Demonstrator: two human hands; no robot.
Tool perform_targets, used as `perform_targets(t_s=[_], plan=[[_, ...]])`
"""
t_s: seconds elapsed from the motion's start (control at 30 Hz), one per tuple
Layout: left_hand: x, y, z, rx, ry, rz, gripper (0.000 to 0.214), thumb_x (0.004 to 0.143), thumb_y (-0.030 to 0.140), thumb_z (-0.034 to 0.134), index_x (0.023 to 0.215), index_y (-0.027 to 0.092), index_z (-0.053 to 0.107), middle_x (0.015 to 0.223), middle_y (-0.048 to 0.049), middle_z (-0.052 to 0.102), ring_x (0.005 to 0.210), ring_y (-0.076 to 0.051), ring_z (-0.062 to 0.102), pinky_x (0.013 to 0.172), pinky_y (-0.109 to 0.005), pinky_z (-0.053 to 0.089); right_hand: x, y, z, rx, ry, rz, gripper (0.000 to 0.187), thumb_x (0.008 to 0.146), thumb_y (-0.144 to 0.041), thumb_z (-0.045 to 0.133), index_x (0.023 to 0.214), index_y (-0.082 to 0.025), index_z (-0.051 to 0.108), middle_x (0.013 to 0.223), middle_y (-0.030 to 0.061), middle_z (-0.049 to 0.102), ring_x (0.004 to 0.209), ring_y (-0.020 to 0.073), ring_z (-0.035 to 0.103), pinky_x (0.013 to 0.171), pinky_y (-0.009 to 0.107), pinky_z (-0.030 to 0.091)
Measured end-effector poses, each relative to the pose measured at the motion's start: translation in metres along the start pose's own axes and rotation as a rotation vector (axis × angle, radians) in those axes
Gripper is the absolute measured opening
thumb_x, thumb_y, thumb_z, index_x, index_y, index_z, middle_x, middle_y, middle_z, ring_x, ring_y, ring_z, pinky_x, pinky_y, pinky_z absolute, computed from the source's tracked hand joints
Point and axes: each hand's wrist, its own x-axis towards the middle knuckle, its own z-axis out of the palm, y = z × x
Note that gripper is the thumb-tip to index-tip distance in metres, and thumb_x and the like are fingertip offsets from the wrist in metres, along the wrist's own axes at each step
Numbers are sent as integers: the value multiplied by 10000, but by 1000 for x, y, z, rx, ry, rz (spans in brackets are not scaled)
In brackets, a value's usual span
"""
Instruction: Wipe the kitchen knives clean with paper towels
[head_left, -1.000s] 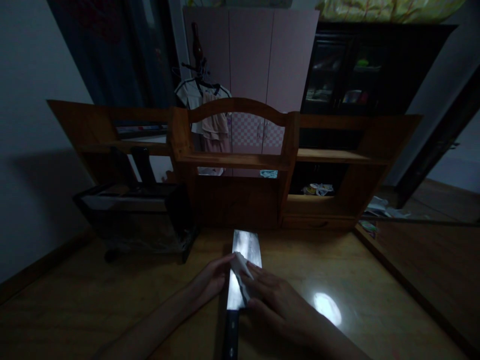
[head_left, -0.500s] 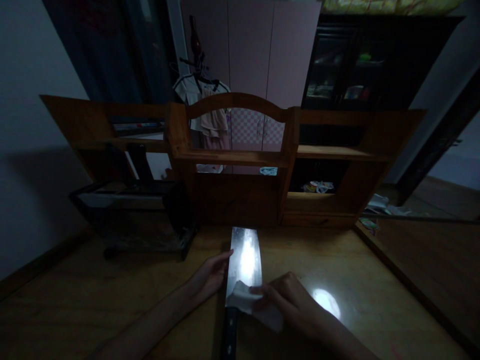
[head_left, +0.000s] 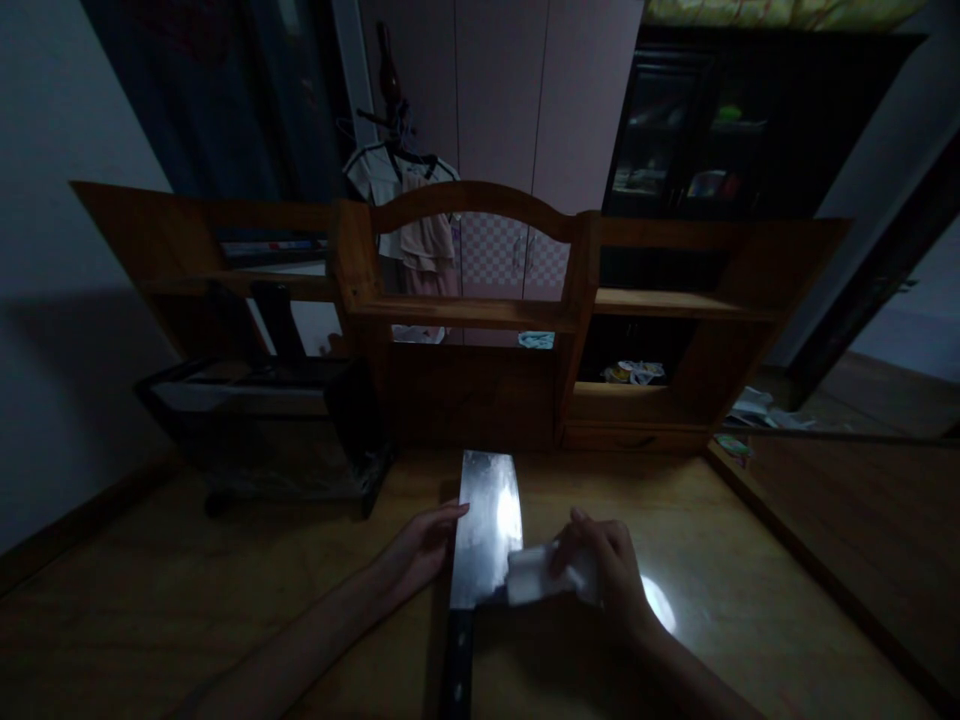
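A cleaver (head_left: 486,525) with a broad shiny blade and a black handle points away from me over the wooden table. My left hand (head_left: 426,545) grips the blade's left edge, thumb on top and the other fingers underneath. Between the fingers of my right hand (head_left: 604,560) is a white tissue or cloth (head_left: 536,575), slightly blurred. Its left end reaches the blade's right edge near the handle. Nothing holds the black handle, which runs down to the bottom of the view.
A black knife block (head_left: 262,430) with dark-handled knives stands on the table's left. Behind the cleaver rises a wooden shelf unit (head_left: 472,318) along the back of the table. A bright light reflection (head_left: 660,605) shows on the tabletop at right.
My right hand has moved right with the white tissue or cloth, from across the lower blade to its right edge. My left hand and the cleaver have barely moved.
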Motion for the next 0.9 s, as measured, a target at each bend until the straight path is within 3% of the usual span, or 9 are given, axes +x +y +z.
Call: perform_targets(t_s=[0.1, 0.23, 0.37, 0.47, 0.67, 0.77, 0.9], plan=[[-1, 0, 2, 37, -9, 21, 174, 801, 169, 654, 950, 87, 690, 896, -102, 714, 803, -202, 660, 785, -306, 485, 1, -8, -2, -28, 7, -56, 485, 956, -472, 411, 774, -189, 760, 799, 61, 728, 761, 205, 657, 672, 269, 466], [-4, 1, 7, 82, -17, 37, 190, 800, 145, 643, 970, 80, 697, 953, -110, 713, 858, -205, 651, 851, -313, 465, -2, -18, 5, -179, -266, -177, 325, 961, -392, 455, 1181, -264, 656, 1219, 41, 645, 1136, 237, 576, 970, 361, 424], [-6, 2, 8, 84, -56, 47, 181, 813, 175, 630, 959, 91, 696, 940, -107, 711, 859, -217, 646, 854, -327, 456, -6, -31, 16, -312, -532, -258, 384, 981, -353, 412, 1349, -289, 499, 1426, 25, 466, 1308, 231, 424, 1099, 418, 311], [-5, 2, 7, 79, -24, -3, 173, 823, 240, 627, 870, 88, 695, 829, -98, 709, 801, -224, 650, 823, -325, 456, -7, -42, 19, -364, -669, -327, 414, 991, -333, 379, 1395, -269, 440, 1450, 37, 431, 1345, 237, 370, 1114, 431, 288], [-6, 0, 4, 79, 115, -132, 298, 781, 393, 673, 759, 96, 663, 661, -79, 679, 621, -210, 635, 660, -307, 472, -11, -48, 18, -433, -771, -429, 451, 972, -314, 416, 1415, -228, 406, 1462, 70, 410, 1363, 238, 340, 1129, 413, 267], [-5, -2, 1, 81, 125, -94, 253, 752, 340, 707, 853, 112, 663, 666, -44, 673, 578, -180, 623, 593, -275, 459, -11, -45, 18, -460, -778, -466, 432, 964, -330, 425, 1379, -213, 453, 1439, 86, 443, 1347, 242, 369, 1113, 407, 297], [-2, -2, -2, 104, 171, -9, 183, 734, 223, 724, 882, 131, 668, 713, -14, 678, 614, -142, 626, 591, -227, 444, -6, -39, 12, -450, -739, -477, 325, 983, -288, 372, 1179, -210, 618, 1226, 68, 640, 1239, 216, 508, 1059, 354, 370]])
